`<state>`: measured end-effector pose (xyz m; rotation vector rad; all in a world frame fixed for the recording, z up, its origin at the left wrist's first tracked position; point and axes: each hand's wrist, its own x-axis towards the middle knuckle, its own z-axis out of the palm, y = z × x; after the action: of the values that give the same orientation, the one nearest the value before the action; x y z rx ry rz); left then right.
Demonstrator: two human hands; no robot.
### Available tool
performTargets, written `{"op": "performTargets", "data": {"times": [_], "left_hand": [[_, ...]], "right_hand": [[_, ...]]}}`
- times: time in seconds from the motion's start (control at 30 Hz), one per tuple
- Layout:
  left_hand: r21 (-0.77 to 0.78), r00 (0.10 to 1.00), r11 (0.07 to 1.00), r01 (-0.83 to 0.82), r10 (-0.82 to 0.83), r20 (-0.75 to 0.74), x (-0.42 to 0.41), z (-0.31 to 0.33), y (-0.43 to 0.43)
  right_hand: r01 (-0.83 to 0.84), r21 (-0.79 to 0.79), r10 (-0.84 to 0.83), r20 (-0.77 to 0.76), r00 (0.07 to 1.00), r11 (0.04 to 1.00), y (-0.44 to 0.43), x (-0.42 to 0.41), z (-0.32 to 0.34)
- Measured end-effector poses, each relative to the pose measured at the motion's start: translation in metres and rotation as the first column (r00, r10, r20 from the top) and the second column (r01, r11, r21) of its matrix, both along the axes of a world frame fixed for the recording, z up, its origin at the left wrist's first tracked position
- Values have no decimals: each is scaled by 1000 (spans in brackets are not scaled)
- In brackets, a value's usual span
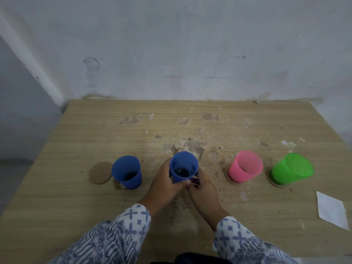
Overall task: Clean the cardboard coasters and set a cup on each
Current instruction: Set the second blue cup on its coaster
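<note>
Four plastic cups stand in a row on the wooden table. My left hand wraps around the middle blue cup. My right hand touches that cup's base and pinches a thin cardboard edge under it, likely a coaster. Another blue cup stands to the left, beside a bare round cardboard coaster. A pink cup and a green cup each stand on a coaster to the right; only the coasters' rims show.
A white paper sheet lies near the table's right edge. The tabletop is worn and scattered with crumbs and dirt around the cups. A grey wall rises right behind the table's far edge.
</note>
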<state>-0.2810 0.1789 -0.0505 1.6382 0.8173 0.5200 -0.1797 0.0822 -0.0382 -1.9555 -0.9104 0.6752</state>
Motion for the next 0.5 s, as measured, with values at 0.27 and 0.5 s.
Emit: {"op": "performTargets", "data": {"times": [0.27,0.5], "left_hand": [[-14,1000,1000,6,-6,-13,0,-7,3],[-3,999,1000,8,-8,-42,-3,-10,1]], "right_hand": [[4,-46,-4,-4,1000,999,3,0,-10],[-11,-78,11,3,1000,997,3,0,-16]]}}
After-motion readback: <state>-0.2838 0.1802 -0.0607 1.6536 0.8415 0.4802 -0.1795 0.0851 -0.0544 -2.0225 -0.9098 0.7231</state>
